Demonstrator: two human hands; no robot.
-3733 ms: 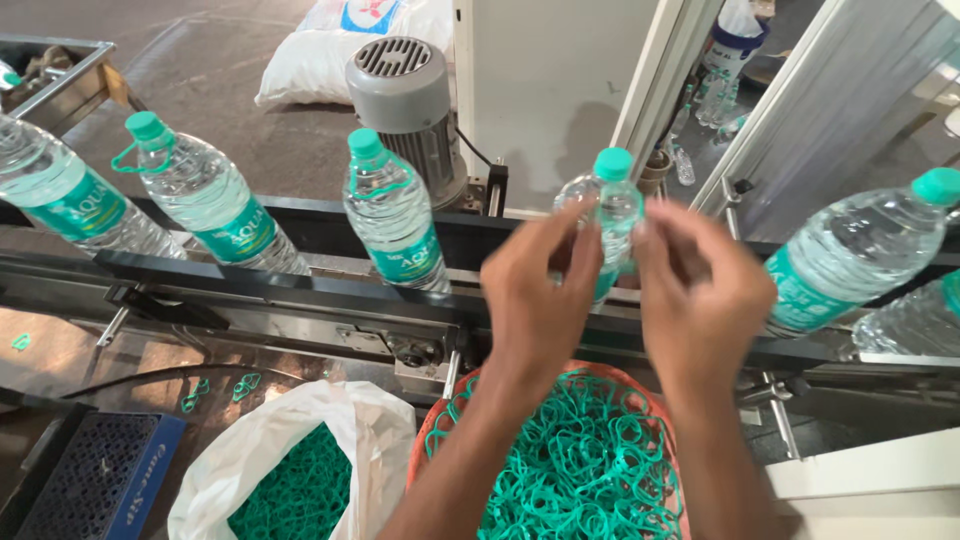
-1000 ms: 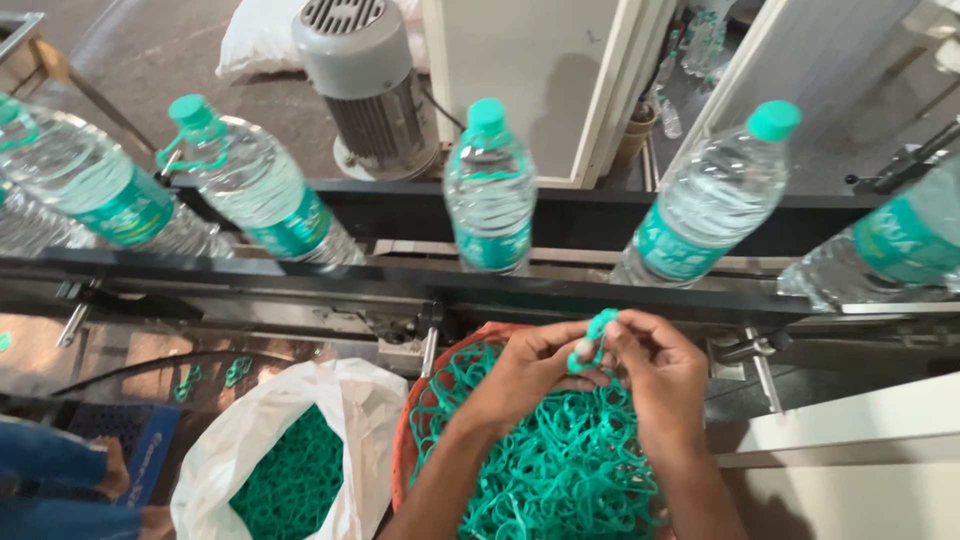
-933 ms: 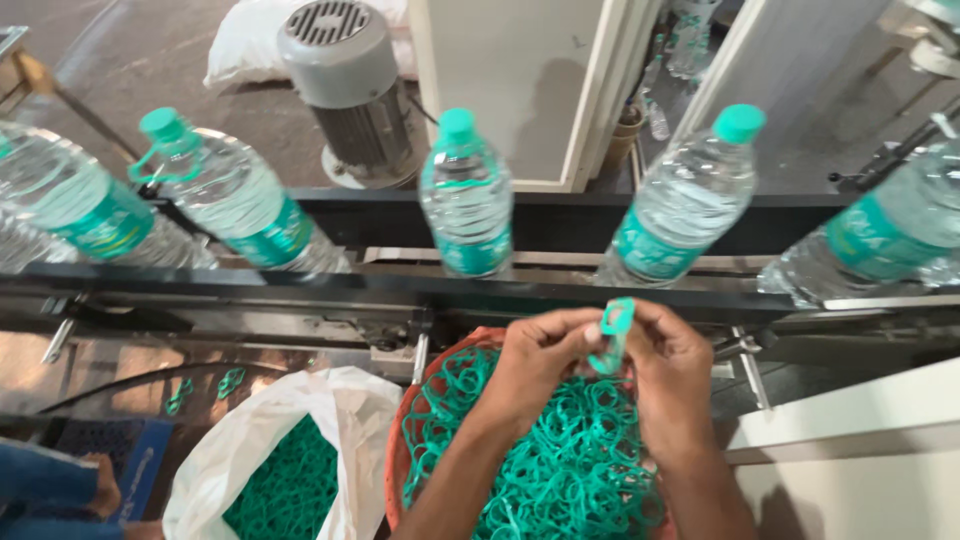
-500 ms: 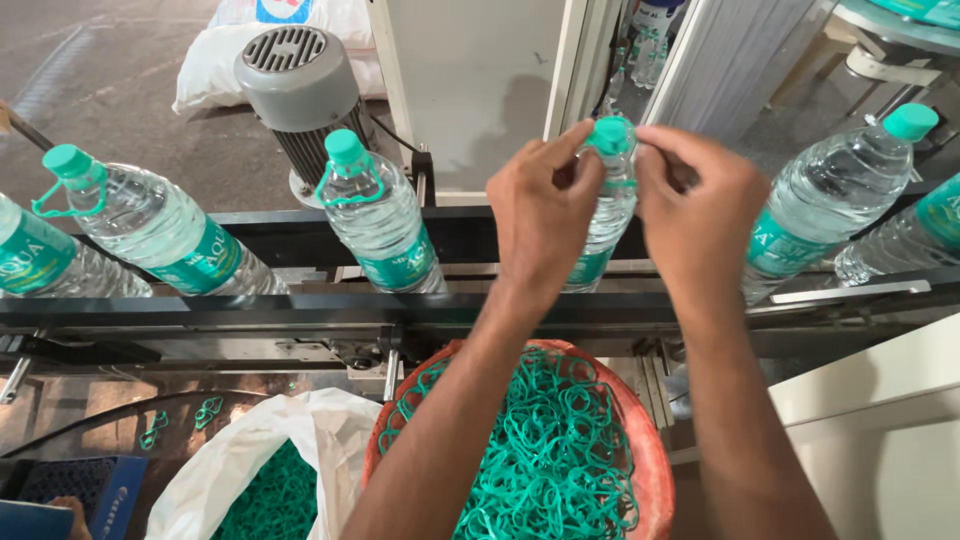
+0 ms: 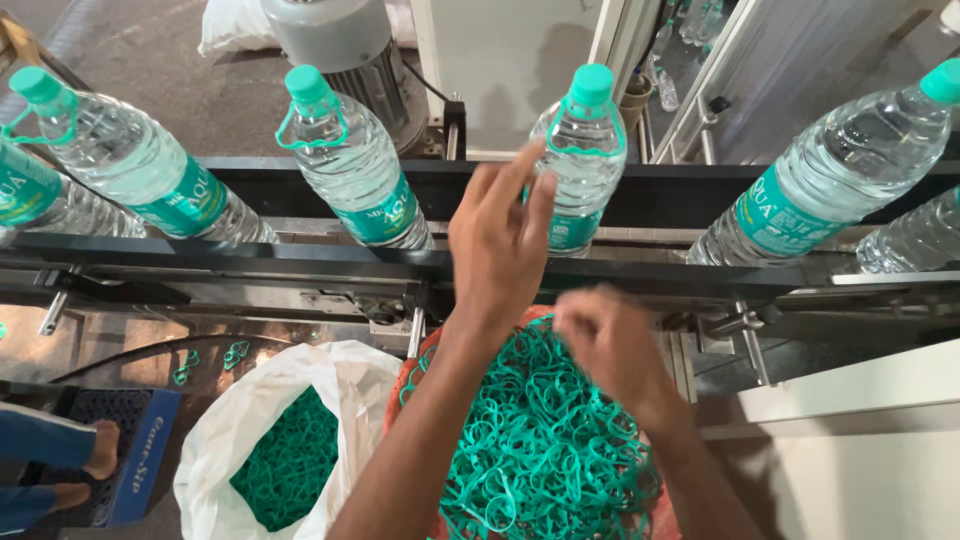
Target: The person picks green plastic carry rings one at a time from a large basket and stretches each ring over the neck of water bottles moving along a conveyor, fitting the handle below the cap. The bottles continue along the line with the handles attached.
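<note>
touching, centre frame: left hand (image 5: 500, 245), fingers spread, on water bottle (image 5: 578, 165); right hand (image 5: 605, 340), blurred, fingers' state unclear, above basket (image 5: 408, 372) of green rings (image 5: 540, 450).

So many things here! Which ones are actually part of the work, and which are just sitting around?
In the work:
left hand, raised by the middle bottle
right hand, over the basket of green handle rings
other bottles on the conveyor

Just about:
white bag of spare rings
grey motor
blue crate
another person's feet
</note>
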